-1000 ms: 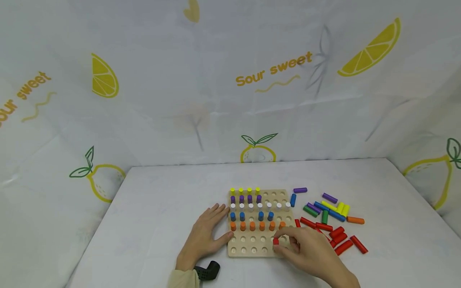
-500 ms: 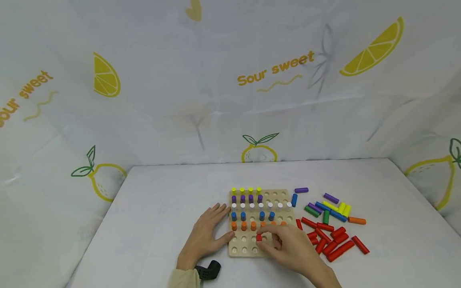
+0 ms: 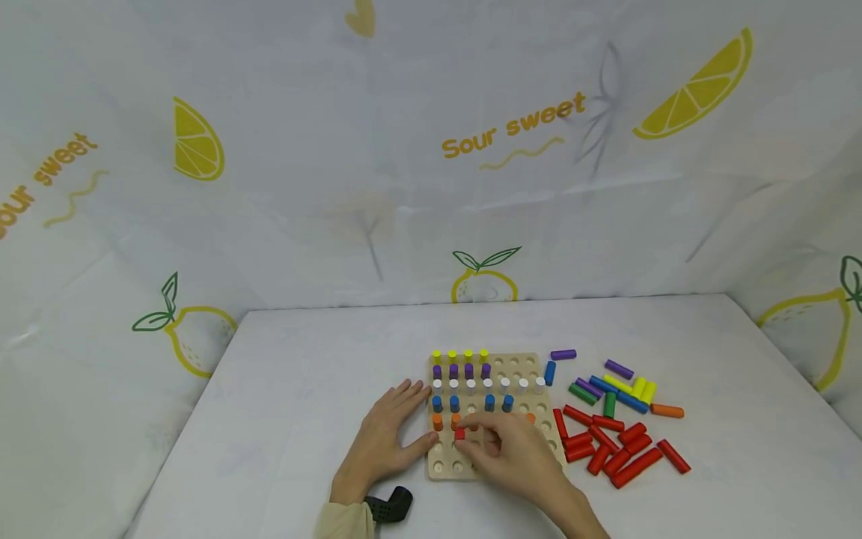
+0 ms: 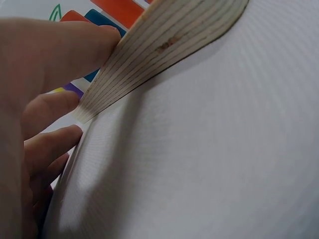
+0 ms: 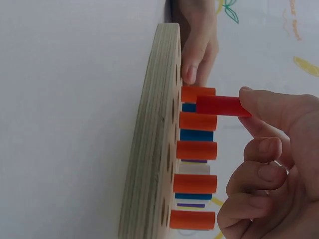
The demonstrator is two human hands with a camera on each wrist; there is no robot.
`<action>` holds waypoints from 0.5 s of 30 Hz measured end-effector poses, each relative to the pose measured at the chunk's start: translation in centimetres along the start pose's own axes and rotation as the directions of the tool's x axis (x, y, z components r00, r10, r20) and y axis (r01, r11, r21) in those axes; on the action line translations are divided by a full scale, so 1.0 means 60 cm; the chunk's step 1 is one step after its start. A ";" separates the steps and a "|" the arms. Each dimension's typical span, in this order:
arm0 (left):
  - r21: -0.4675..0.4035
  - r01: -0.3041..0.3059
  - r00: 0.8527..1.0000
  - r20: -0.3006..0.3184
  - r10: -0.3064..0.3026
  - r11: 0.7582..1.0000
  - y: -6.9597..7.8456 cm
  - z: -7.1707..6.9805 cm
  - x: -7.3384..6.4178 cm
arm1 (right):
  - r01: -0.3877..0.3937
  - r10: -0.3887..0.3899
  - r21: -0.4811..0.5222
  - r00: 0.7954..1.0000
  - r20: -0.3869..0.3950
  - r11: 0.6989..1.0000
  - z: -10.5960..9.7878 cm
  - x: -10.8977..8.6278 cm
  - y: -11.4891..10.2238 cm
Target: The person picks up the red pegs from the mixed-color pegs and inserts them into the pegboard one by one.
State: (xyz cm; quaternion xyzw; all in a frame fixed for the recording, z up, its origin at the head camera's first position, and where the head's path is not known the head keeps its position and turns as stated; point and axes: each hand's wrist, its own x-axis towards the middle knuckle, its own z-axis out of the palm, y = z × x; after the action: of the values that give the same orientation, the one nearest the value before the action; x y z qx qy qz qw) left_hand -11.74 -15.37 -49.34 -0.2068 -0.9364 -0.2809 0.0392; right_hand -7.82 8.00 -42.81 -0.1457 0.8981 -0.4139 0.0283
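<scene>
A wooden pegboard [image 3: 447, 455] lies on the table with rows of yellow, purple, white, blue and orange pegs standing in it. My left hand [image 3: 384, 433] is spread along its left edge, fingers extended; in the left wrist view the fingertips meet the board's side [image 4: 164, 47]. Between thumb and index finger, my right hand [image 3: 517, 455] pinches a red peg [image 5: 219, 105] by its upper end. That peg's lower end is above the board, in front of the orange pegs [image 5: 195, 183]. Part of the orange row is hidden behind the right hand in the head view.
Several loose red pegs [image 3: 636, 468] lie right of the board. Behind them are loose green, blue, yellow and purple pegs and one orange peg [image 3: 667, 411]. A black device [image 3: 390, 505] sits at the left wrist. A lemon-printed white cloth [image 3: 323, 150] hangs behind the table.
My right hand has carried the red peg leftward across the board, from its right part to near the left columns. The left hand has stayed at the board's edge.
</scene>
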 end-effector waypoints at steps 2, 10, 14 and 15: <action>-0.007 0.003 1.000 0.000 -0.003 1.000 0.000 0.000 0.000 | -0.003 0.002 0.019 1.000 0.012 1.000 0.005 0.004 0.000; -0.027 0.000 1.000 0.009 0.001 1.000 -0.002 -0.001 0.000 | 0.041 -0.042 0.061 0.999 0.023 0.997 0.023 0.010 0.001; -0.035 -0.004 1.000 0.012 0.004 0.999 -0.003 -0.002 0.000 | 0.027 -0.027 0.040 1.000 0.014 0.999 0.030 0.011 -0.001; -0.037 -0.006 1.000 0.011 0.007 0.999 -0.003 -0.002 0.000 | 0.024 -0.024 0.039 1.000 0.013 0.999 0.031 0.012 -0.001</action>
State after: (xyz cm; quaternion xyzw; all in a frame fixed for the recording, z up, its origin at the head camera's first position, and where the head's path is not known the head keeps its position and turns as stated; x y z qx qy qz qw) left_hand -11.81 -15.60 -49.33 -0.2120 -0.9305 -0.2970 0.0311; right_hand -8.17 6.38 -43.93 -0.1586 0.8880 -0.4305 0.0322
